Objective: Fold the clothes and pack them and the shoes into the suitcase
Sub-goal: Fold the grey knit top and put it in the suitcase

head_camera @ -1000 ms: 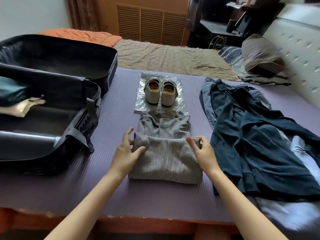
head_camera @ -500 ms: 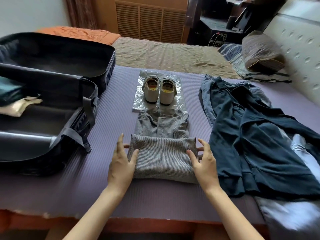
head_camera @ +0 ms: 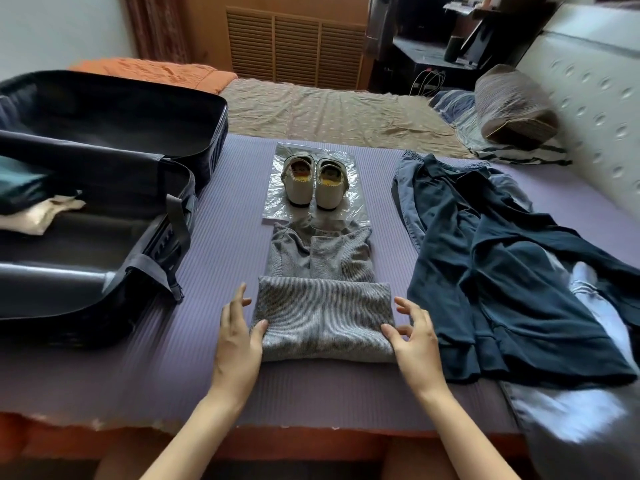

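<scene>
Folding is judged to be partway done. A grey knit sweater (head_camera: 323, 317) is laid on the purple mat (head_camera: 104, 375) covering the bed, its near half doubled over into a thick band while the far part, with the sleeves tucked in, is not yet folded. The left hand (head_camera: 239, 336) is placed at the left edge of that band, thumb on the knit and fingers (head_camera: 239, 299) spread flat on the mat. The right hand (head_camera: 414, 336) is set against the right edge likewise, thumb touching the fabric and the other fingers loosely splayed; nothing is clenched by either hand, so the garment is steadied rather than gripped.

Beyond the sweater, a pair of cream shoes (head_camera: 315, 183) is stood side by side on a clear plastic bag (head_camera: 277, 202), unpacked. To the right, dark blue clothes (head_camera: 512, 271) are spread unfolded in a loose heap, with a pale garment (head_camera: 588, 296) partly seen beneath.

On the left, the black suitcase (head_camera: 114, 209) is lying open. A teal item (head_camera: 20, 181) and a cream item (head_camera: 38, 216) are already seen inside it, at the frame's edge. Left to be done, by this evidence: the sweater's last fold, the blue heap, the shoes, and all transfers into the case.
</scene>
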